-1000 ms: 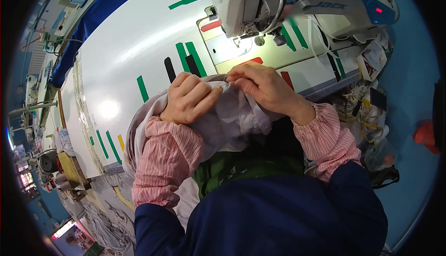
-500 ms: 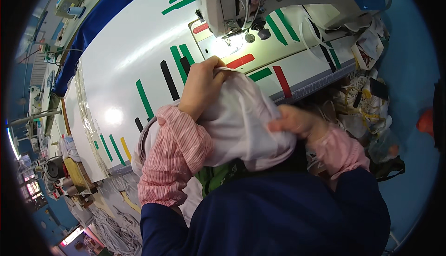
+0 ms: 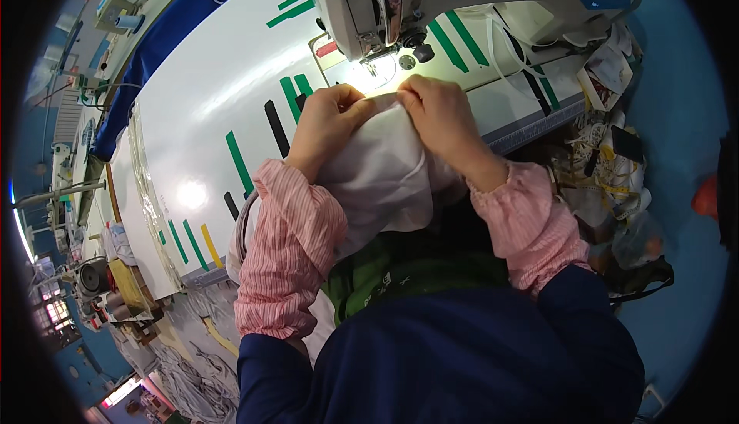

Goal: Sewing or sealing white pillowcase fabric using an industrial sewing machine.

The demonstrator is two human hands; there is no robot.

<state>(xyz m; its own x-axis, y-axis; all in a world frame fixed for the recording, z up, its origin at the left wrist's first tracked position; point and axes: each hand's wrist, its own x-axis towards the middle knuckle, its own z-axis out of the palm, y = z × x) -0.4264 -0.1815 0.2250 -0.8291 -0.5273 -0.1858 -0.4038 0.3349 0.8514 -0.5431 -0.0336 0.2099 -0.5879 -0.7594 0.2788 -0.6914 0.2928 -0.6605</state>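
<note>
A pale, whitish piece of fabric hangs from the front of the sewing table down over my lap. My left hand pinches its upper edge between thumb and fingers. Close beside it, my right hand grips the same edge, so a short stretch of fabric spans the two. Both hands are just in front of the lit needle area of the sewing machine, and the fabric edge lies a little short of the needle. The lower folds of the fabric are partly hidden by my sleeves.
Green, black, red and yellow tape strips mark the white tabletop. A ruler strip runs along its front edge. At the right lies a heap of scraps and white straps. Grey fabric is piled at the lower left.
My right hand has moved up and left from the fabric's right side to its upper edge, taking hold beside my left hand. The fabric's right part has been drawn in.
</note>
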